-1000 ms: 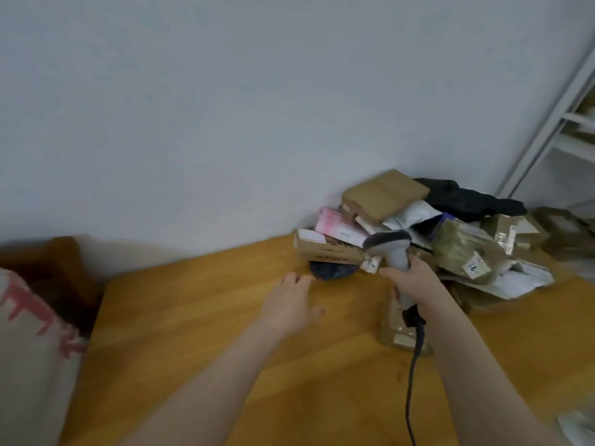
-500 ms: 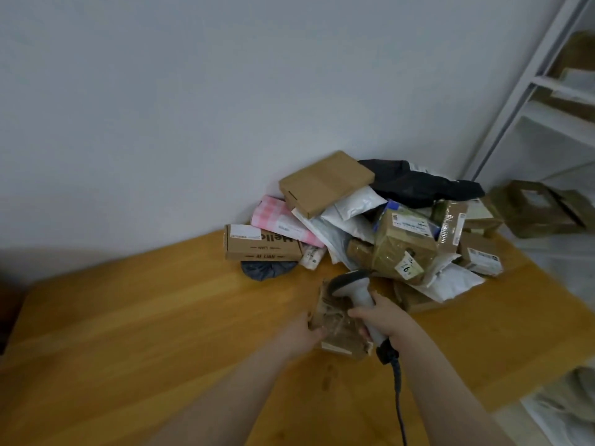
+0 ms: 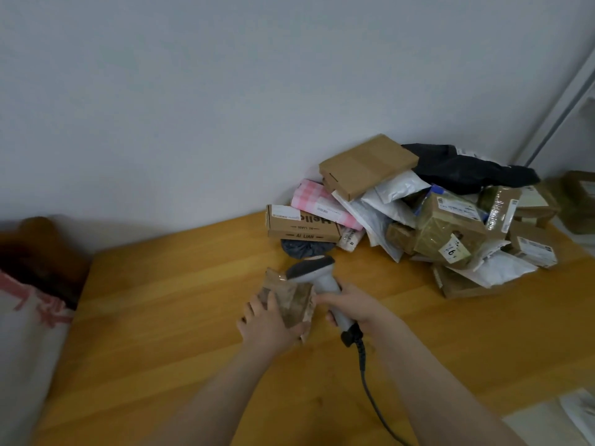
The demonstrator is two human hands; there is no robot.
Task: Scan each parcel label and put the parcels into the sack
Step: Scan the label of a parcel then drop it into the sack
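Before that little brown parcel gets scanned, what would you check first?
1. Parcel held: left hand holds the small brown parcel. Ok.
2. Scanner held: right hand grips the scanner. Ok.
3. Label facing the scanner: no label shows on the parcel. Cannot tell.
4. Cable clear of the parcel: it trails away from it. Ok.
5. Sack open and ready: it is blurred at the left. Cannot tell.

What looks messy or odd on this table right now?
The parcels sit in a loose heap against the wall: a flat cardboard box tilts on top, and the printed box at its left edge lies upside down. The taped parcel in the left hand looks crumpled. Nothing looks spilled.
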